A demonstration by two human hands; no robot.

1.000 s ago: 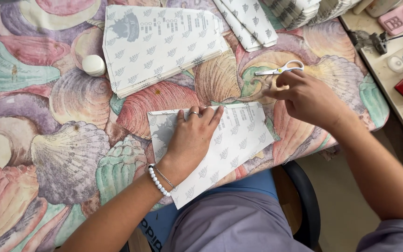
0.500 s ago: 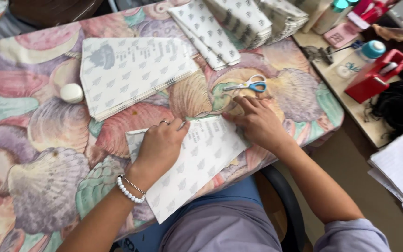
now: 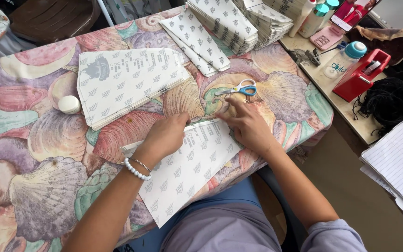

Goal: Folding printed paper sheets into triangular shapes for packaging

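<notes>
The left hand [image 3: 166, 135] lies flat on the printed paper sheet [image 3: 183, 168] at the bench's near edge. The right hand [image 3: 248, 125] presses its open fingers on the sheet's far corner. The sheet hangs off the edge and could slip or crease crooked.

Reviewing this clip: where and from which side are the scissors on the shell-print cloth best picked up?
Probably by the blue handle loops of the scissors, coming from above on the side toward the side table. They lie flat and closed on the tablecloth, loops at that end, blades pointing the other way. The right hand rests nearest, just below them, so its fingers could slip into the loops.
</notes>
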